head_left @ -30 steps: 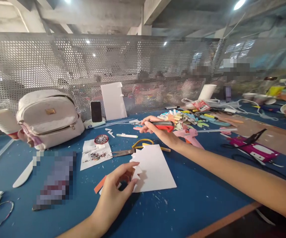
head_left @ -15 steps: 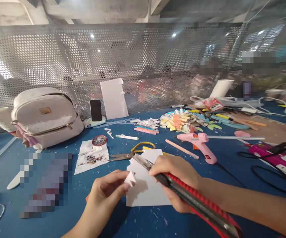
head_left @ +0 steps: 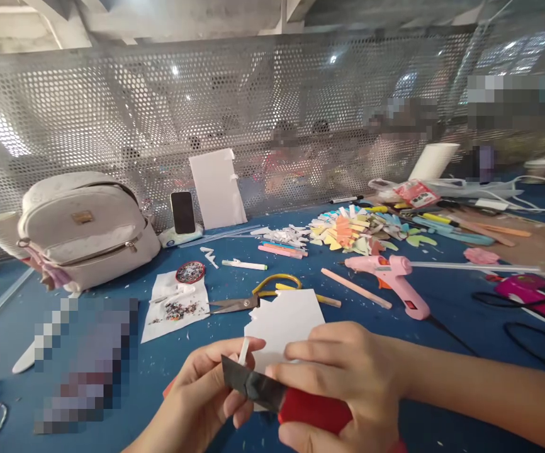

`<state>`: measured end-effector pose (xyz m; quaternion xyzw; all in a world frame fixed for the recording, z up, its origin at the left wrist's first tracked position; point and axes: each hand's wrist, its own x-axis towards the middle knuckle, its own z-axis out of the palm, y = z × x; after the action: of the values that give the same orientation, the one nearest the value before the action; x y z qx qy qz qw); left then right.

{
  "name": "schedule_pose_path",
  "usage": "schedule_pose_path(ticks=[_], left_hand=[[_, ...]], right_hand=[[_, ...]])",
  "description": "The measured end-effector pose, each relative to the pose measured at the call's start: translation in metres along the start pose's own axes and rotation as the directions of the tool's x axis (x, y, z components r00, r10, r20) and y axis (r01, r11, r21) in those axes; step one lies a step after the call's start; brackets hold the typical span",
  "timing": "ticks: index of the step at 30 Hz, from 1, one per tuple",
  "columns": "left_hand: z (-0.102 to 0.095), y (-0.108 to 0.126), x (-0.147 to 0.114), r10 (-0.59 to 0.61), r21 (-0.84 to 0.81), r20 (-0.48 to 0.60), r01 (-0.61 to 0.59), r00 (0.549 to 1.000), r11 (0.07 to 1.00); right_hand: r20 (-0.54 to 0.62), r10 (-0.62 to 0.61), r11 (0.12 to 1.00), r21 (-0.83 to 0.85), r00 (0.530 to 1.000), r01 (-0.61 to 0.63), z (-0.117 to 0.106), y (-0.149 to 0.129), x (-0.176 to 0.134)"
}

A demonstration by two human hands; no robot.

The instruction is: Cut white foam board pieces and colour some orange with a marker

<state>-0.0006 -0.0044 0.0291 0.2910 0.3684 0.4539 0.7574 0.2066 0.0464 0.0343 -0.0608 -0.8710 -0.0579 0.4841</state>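
Note:
My left hand [head_left: 201, 384] pinches a small white piece [head_left: 243, 351] between thumb and fingers. A red-and-black utility knife [head_left: 314, 410] is in my right hand [head_left: 348, 377]. Its dark front end points left, close to the white piece; whether they touch I cannot tell. Below and beyond both hands lies a white sheet [head_left: 291, 318] with a notched left edge, partly hidden by my fingers. Scissors [head_left: 235, 304] with yellow handles rest just past the sheet.
A pink glue gun [head_left: 398, 277] lies at the right, near cut coloured strips [head_left: 348, 229]. Paper with dark crumbs [head_left: 175, 311] is left of the scissors. A pale backpack [head_left: 86, 233] and a phone [head_left: 182, 212] stand before a perforated metal screen [head_left: 263, 94].
My right hand has turned the knife from pointing away to pointing left and brought it nearer my left hand. The white piece has been turned and sits lower, partly behind fingers.

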Motion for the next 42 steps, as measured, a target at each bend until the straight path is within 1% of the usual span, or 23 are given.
schedule_pose_path(ticks=[4,10,13,18,28,35,39,42], left_hand=[[-0.001,-0.002,0.002,-0.010,-0.036,0.049,0.012,0.999,0.999],[-0.004,-0.003,0.004,-0.023,-0.037,0.112,0.028,0.993,0.999],[-0.007,-0.005,0.005,-0.029,-0.043,0.143,0.036,0.989,0.998],[-0.014,-0.010,0.007,0.008,-0.093,0.193,0.010,0.981,0.996],[-0.012,-0.010,0.007,0.030,-0.120,0.207,-0.006,0.978,0.993],[-0.007,-0.005,0.005,0.038,-0.108,0.162,-0.021,0.986,0.994],[-0.011,-0.007,0.006,0.004,-0.078,0.145,0.008,0.989,0.997],[-0.015,-0.011,0.008,0.008,-0.075,0.157,0.004,0.988,0.997]], right_hand=[[-0.005,-0.009,1.000,-0.011,1.000,0.009,0.000,0.004,-0.001],[0.054,-0.105,0.993,-0.045,0.993,0.107,-0.001,0.010,-0.007],[0.059,-0.124,0.990,-0.062,0.990,0.128,-0.001,0.012,-0.010],[0.078,-0.144,0.986,-0.068,0.987,0.149,-0.002,0.015,-0.011],[0.100,-0.186,0.975,-0.104,0.978,0.196,-0.003,0.021,-0.015],[0.071,-0.231,0.963,-0.127,0.970,0.239,-0.006,0.027,-0.014],[0.079,-0.220,0.967,-0.111,0.972,0.228,-0.004,0.024,-0.020],[0.066,-0.201,0.975,-0.083,0.977,0.206,-0.001,0.021,-0.021]])
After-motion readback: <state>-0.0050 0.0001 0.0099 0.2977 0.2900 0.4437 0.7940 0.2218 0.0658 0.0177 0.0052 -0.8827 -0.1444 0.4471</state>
